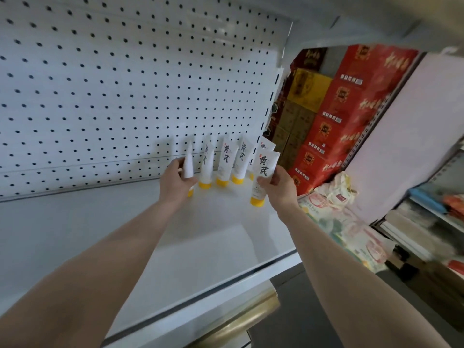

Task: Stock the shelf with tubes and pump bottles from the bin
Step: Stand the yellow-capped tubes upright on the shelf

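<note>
Left hand (pixel 175 179) grips a tube (pixel 187 164) upright, cap down, at the left end of the row (pixel 223 162), centre frame; likely extending the line against the pegboard (pixel 125 84) for support. Right hand (pixel 278 189) pinches a second tube (pixel 262 177) at the right end, cap near the shelf (pixel 125 234).

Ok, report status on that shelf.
Both busy: left hand grips left tube, right hand grips right tube. On shelf, row of three tubes stands cap-down against pegboard. Nothing seen in the way.
</note>
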A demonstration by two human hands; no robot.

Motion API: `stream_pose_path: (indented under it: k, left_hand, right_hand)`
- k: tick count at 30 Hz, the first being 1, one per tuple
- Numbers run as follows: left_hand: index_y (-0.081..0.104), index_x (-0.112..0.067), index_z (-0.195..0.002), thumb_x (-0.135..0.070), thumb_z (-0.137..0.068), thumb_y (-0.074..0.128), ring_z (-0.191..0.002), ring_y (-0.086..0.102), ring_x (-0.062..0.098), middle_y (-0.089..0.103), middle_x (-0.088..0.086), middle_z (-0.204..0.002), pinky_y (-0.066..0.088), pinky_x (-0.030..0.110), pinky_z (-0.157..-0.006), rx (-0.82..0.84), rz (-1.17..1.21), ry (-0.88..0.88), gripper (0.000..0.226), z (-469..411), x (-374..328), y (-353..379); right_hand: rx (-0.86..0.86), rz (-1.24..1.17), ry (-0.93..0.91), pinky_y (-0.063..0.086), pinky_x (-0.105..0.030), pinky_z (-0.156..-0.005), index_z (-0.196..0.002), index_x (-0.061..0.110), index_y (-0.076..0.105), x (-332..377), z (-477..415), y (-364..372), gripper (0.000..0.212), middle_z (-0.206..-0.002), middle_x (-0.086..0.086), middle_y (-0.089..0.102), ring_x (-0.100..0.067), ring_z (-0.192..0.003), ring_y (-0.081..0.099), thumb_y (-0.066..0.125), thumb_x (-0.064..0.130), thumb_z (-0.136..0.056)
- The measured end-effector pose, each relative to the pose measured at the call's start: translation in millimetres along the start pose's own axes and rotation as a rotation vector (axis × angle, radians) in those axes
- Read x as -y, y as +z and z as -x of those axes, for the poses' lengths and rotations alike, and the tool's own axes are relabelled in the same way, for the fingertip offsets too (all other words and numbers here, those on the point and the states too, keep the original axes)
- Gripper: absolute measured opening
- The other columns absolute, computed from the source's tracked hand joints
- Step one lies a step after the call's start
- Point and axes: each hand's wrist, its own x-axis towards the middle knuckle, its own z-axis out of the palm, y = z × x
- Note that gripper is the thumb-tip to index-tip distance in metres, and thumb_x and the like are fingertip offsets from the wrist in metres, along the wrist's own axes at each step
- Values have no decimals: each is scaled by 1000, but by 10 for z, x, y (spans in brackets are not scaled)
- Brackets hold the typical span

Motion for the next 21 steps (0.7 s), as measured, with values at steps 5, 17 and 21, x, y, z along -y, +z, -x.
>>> stream_pose_path:
  k: [5, 17, 21]
  left_hand:
    - [50, -14, -128, -10, -76, 77, -103, 55, 16, 56, -3, -119, 45, 29, -86, -61, 22, 24, 59, -156, 43, 137]
    - [47, -13, -132, -14, -70, 80, -102, 55, 19, 58, 0, -118, 46, 34, -86, -49, -82, 43, 71, -166, 275, 226]
    - [45, -12, -134, -11, -71, 78, -108, 55, 24, 58, 6, -122, 47, 42, -92, -37, -120, 45, 72, -156, 335, 228]
  right_hand:
    - [-134, 87, 16, 46, -33, -70, -100, 4, 55, -177, -281, -73, 19, -94, -16, 65, -29, -82, 60, 66, 16, -90]
    - [-216, 161, 65, 38, -31, -66, -98, 12, 51, -492, -509, 81, 21, -86, 0, 58, -19, -77, 52, 69, 15, -87]
    - [-198, 188, 100, 42, -31, -75, -110, 10, 56, -551, -542, 115, 30, -97, 0, 62, -18, -86, 55, 71, 17, -86]
